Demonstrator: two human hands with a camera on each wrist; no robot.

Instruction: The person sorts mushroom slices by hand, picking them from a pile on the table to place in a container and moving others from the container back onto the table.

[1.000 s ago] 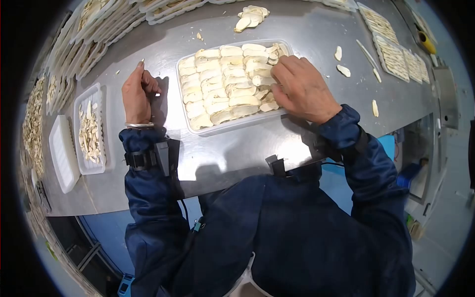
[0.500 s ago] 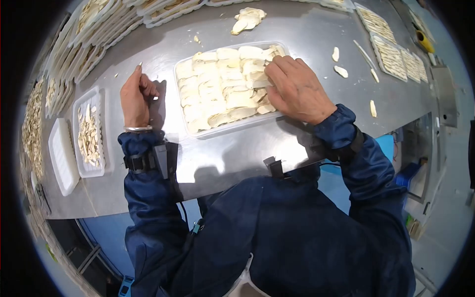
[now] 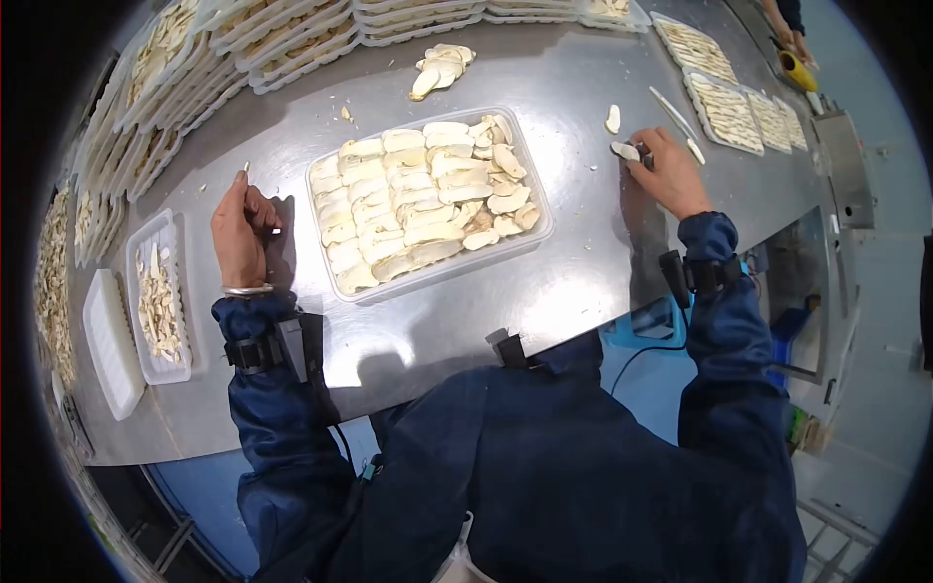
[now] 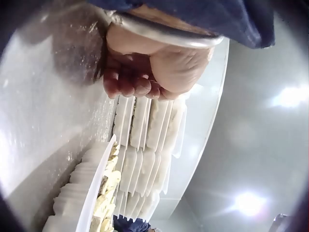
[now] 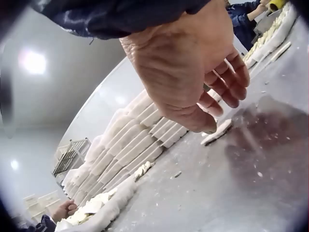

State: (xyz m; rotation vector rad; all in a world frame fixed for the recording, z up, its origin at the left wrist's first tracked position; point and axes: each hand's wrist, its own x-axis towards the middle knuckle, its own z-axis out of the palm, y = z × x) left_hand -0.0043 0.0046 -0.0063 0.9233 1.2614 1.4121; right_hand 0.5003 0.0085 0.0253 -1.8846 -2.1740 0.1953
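Observation:
A clear plastic tray (image 3: 342, 293) holds overlapping rows of pale mushroom slices (image 3: 408, 199); rounder, looser pieces fill its right end. My right hand (image 3: 673, 175) is off to the right of it, thumb and fingertips right at a loose mushroom slice (image 3: 625, 151) on the metal table. In the right wrist view, the fingers (image 5: 227, 87) spread loosely above that slice (image 5: 217, 133). Left of the tray, my left hand (image 3: 238, 233) rests on the table with its fingers loosely curled. A small pale bit (image 3: 246, 167) shows by its fingertip. The left wrist view shows nothing in its fingers (image 4: 128, 87).
Stacked filled trays (image 3: 301, 44) line the back and left. A slice pile (image 3: 442, 70) lies behind the tray. At left are a tray of scraps (image 3: 160, 301) and a white empty tray (image 3: 115, 345). More filled trays (image 3: 724, 112) stand back right, near another person's hand (image 3: 799, 49).
My right hand has left the tray's right end and moved right to the loose slice on the table. The left hand stays in place. The head view has shifted.

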